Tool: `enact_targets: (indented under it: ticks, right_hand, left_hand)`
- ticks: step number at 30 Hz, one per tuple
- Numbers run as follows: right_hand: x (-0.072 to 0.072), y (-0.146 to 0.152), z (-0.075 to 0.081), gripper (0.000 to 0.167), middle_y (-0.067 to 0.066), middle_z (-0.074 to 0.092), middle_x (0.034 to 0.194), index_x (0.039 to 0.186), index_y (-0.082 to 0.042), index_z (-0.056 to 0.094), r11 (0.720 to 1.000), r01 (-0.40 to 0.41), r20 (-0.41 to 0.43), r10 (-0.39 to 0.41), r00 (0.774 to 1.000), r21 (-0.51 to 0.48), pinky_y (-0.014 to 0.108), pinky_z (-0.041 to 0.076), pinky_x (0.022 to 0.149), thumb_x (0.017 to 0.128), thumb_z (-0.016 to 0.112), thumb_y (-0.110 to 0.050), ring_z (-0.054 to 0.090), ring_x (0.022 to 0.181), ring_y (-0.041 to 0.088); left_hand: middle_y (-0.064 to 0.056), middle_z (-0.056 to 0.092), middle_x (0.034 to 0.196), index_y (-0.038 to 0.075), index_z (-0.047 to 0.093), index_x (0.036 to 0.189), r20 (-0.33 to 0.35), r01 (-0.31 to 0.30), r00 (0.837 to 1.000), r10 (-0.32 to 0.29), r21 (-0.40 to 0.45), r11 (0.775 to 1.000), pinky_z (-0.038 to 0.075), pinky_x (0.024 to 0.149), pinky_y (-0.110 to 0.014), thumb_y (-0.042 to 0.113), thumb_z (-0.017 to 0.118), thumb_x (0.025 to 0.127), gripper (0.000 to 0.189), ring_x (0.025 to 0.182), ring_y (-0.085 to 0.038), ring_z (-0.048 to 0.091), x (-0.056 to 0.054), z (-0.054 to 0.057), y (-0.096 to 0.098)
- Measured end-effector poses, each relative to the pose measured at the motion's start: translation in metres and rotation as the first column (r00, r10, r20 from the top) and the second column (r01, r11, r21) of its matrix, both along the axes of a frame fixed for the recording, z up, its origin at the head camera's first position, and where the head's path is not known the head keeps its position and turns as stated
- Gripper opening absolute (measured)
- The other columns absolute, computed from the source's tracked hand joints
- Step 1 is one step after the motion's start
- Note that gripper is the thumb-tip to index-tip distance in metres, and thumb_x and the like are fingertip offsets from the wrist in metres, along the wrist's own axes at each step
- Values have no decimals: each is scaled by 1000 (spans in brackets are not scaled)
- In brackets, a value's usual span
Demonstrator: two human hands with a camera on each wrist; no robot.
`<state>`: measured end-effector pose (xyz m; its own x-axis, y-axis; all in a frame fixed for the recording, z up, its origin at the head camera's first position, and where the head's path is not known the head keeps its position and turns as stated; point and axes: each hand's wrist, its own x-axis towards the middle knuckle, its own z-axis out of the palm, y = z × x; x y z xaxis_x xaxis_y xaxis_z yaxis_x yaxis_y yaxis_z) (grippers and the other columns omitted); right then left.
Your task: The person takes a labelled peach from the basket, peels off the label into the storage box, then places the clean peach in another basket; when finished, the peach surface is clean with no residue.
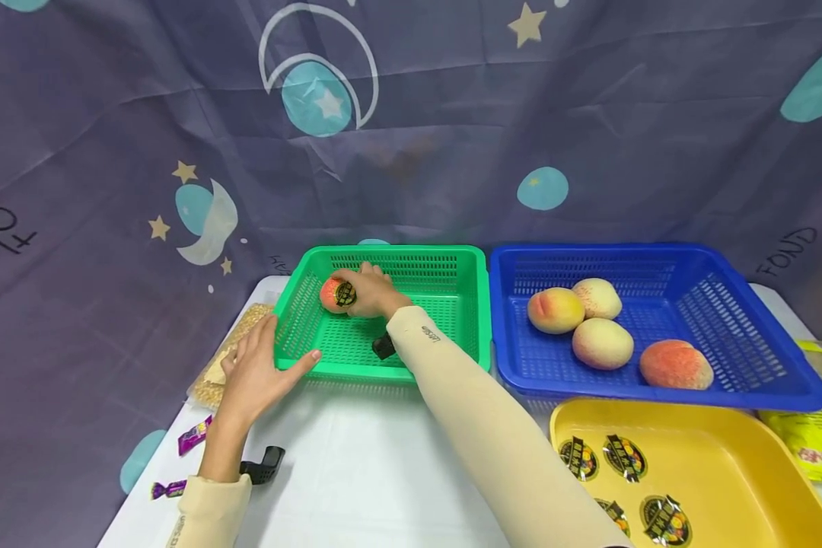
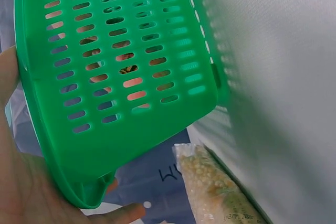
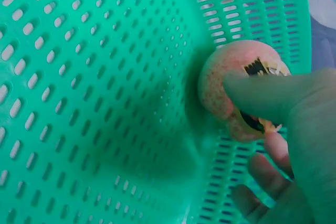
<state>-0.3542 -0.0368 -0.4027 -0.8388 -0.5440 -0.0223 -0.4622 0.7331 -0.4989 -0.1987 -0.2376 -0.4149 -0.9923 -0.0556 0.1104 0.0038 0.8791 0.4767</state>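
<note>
In the head view, a red peach [image 1: 329, 295] with a round black-and-gold sticker [image 1: 345, 294] is at the left back of the green basket [image 1: 484, 320]. My right hand [image 1: 372, 291] holds this peach. The right wrist view shows the thumb [image 3: 262, 94] across the peach [image 3: 214, 82], near the basket wall, with the fingers below. My left hand [image 1: 256, 377] rests at the basket's front left corner, fingers fairly straight and thumb spread along the front rim. In the left wrist view, that hand [image 2: 26, 187] is round the corner of the green basket [image 2: 121, 135].
Several peaches [image 1: 603, 343] lie in a blue basket [image 1: 760, 335] on the right. In front, a yellow tray [image 1: 747, 487] holds several round stickers [image 1: 626, 457]. A bag of grains [image 1: 208, 392], purple-wrapped candies [image 1: 193, 435] and a yellow packet [image 1: 811, 438] lie at the sides.
</note>
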Motion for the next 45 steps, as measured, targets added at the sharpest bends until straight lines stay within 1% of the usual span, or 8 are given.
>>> enact_targets:
  ticks: [6,10,14,17,26,34,40,45]
  right_hand:
    - [-4,7,-4,72,4,47,150,148,-25,47,999,3,0,-3,1000,-37,47,38,111,87,82,-14,41,129,28]
    - [-7,11,-7,74,4,52,146,147,-24,44,1000,6,-3,-6,1000,-18,45,39,108,85,84,-17,44,125,27]
    - [-8,14,-9,77,9,48,140,152,-29,42,999,0,-38,2,999,54,45,39,105,86,83,-25,44,122,28]
    - [-7,16,-7,81,12,47,138,154,-30,40,997,-5,-33,7,999,75,45,42,105,86,84,-22,44,121,29]
    - [-9,23,-9,80,8,53,142,148,-18,37,999,4,-11,-4,1000,35,45,46,107,84,84,-14,49,124,29]
    - [-13,26,-10,82,9,54,138,155,-30,37,998,-5,9,5,1000,63,46,52,98,87,83,-26,59,120,26]
    - [-11,24,-2,75,3,62,133,150,-26,46,1000,-14,38,15,999,-25,42,53,95,85,83,-31,60,116,20]
    - [-9,21,18,73,1,60,136,149,-24,48,991,-51,77,61,995,-127,38,52,98,86,82,-31,60,118,18]
  left_hand:
    - [-19,19,169,7,16,163,9,7,1000,-8,9,1000,11,108,-79,73,61,87,110,153,-50,17,0,-1,6]
    - [-19,18,169,7,16,163,13,16,1000,-16,13,1000,10,109,-79,73,61,87,111,153,-50,17,-1,-3,10]
    - [-18,18,170,7,15,163,12,20,1000,-20,15,1000,10,108,-78,73,62,87,111,153,-49,17,-2,-3,14]
    - [-18,18,170,7,16,163,3,24,1000,-24,16,1000,12,107,-77,72,62,87,111,153,-48,19,-3,-4,15]
    - [-18,20,169,7,17,163,-11,35,999,-35,16,999,12,106,-76,72,62,87,110,153,-47,21,-5,-3,16]
    - [-17,19,169,7,17,163,-10,33,999,-33,13,999,10,106,-79,74,61,87,111,153,-46,20,-7,-4,18]
    - [-17,18,170,8,16,163,1,17,1000,-17,12,1000,9,107,-79,74,59,88,109,154,-46,19,-4,-3,12]
    - [-18,19,169,7,17,163,-2,-1,1000,1,13,1000,8,106,-79,73,59,88,109,152,-48,19,1,-1,1]
